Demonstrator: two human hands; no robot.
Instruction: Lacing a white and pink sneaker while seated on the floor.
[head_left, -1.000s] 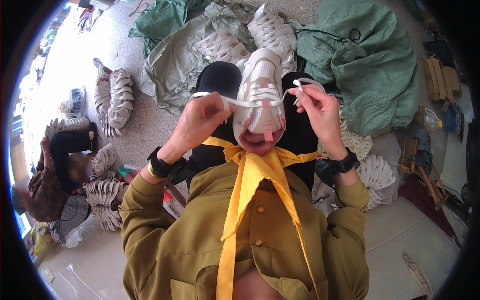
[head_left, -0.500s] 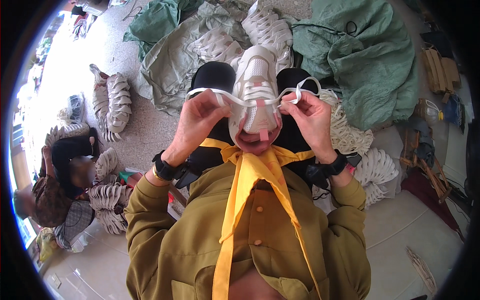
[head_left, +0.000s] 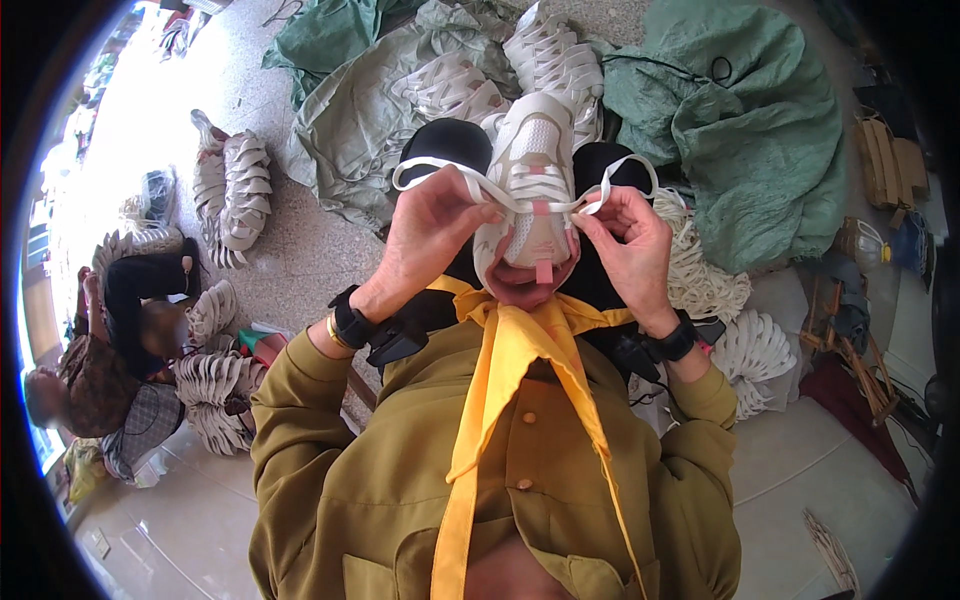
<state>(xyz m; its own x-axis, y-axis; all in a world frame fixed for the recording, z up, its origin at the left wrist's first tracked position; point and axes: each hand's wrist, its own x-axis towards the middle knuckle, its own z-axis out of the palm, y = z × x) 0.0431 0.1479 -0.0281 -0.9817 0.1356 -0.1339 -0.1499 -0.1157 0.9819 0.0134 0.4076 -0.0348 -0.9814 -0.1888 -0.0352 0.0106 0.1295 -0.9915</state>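
A white and beige sneaker (head_left: pixel 535 132) with pink trim rests upright between my knees, its toe pointing away from me. Its white shoelace (head_left: pixel 444 164) crosses the upper and runs under a pink loop (head_left: pixel 541 208) on the tongue. My left hand (head_left: pixel 432 232) is closed in a pinch on the lace at the left edge of the eyelets. On the opposite side my right hand (head_left: pixel 634 240) pinches the lace close to the shoe. Slack lace arcs above both hands. A pink pull tab (head_left: pixel 544 271) stands at the shoe's opening.
Rows of white shoe uppers (head_left: pixel 545 55) lie ahead, beside a green sack (head_left: pixel 765 150). More stacked uppers (head_left: pixel 245 190) are on the floor at left, near another person (head_left: pixel 110 380). A heap of white laces (head_left: pixel 700 265) sits beyond my right hand. Yellow cloth (head_left: pixel 500 370) hangs over my front.
The whole view has shifted slightly. Both hands have come in closer to the middle of the shoe, still pinching the lace, and the slack on the left hangs differently.
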